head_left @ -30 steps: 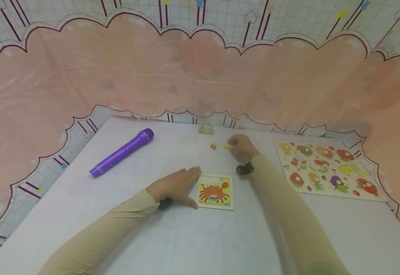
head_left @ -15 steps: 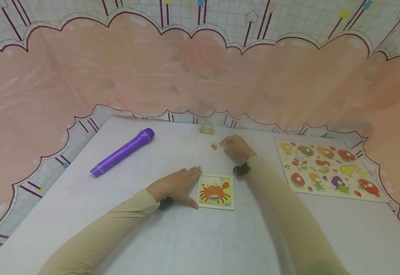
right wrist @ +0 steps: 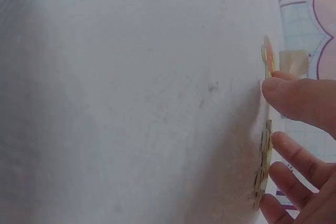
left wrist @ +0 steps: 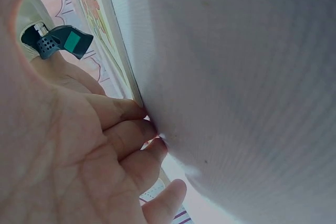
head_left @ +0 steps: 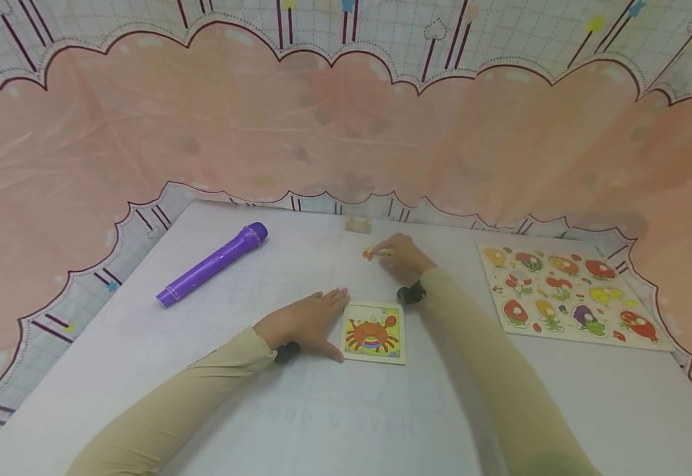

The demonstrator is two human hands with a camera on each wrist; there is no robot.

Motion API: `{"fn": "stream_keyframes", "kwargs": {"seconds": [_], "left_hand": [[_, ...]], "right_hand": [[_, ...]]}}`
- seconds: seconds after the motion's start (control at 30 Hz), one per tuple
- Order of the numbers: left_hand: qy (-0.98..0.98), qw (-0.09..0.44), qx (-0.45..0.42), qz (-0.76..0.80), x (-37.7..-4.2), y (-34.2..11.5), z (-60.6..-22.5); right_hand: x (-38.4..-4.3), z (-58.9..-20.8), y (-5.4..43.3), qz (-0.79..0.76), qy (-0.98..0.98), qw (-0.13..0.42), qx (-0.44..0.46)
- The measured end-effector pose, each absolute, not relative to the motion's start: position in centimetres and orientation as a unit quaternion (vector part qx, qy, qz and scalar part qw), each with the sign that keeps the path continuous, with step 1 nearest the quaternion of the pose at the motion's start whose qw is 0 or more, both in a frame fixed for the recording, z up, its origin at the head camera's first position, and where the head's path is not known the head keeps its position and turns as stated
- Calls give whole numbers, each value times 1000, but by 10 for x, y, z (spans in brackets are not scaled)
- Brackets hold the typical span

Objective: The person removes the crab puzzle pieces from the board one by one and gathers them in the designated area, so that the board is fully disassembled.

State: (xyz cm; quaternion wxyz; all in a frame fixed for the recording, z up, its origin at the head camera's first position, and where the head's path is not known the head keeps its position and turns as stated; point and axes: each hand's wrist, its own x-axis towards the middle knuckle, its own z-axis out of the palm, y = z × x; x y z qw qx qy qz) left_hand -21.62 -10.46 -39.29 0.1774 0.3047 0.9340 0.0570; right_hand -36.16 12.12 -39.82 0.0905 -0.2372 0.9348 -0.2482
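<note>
My left hand (head_left: 304, 322) lies with fingers spread, thumb and fingertips at the left edge of a square crab picture board (head_left: 373, 334). In the left wrist view the board's side (left wrist: 118, 40) rises beside the fingers. My right hand (head_left: 404, 256) reaches to the far part of the table, over small flat cut-out pieces. Its index finger is right at an orange-red piece (head_left: 367, 254); a yellow-green piece (head_left: 386, 252) shows under the fingers. In the right wrist view, thumb and index fingertip meet the end of the orange piece (right wrist: 269, 53), while the other fingers rest along a yellowish piece (right wrist: 266, 153).
A purple toy microphone (head_left: 211, 264) lies at the left. On the right is a peg puzzle board (head_left: 574, 294) with fruit and vegetable pieces. A small clear box-like object (head_left: 358, 224) stands at the table's far edge, before a patterned cloth (head_left: 298, 132).
The right hand has slid left over the yellow-green piece and reached the orange-red one, which has shifted slightly left. The left hand and the crab board have stayed in place.
</note>
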Motion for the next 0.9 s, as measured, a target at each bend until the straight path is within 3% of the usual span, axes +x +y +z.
{"fn": "stream_keyframes", "kwargs": {"seconds": [0.53, 0.9], "left_hand": [[935, 176, 303, 60, -216, -106, -395], [934, 180, 304, 56, -215, -105, -394]], "right_hand": [[-366, -407, 156, -257, 949, 106, -151], [-359, -401, 145, -286, 946, 107, -106]]}}
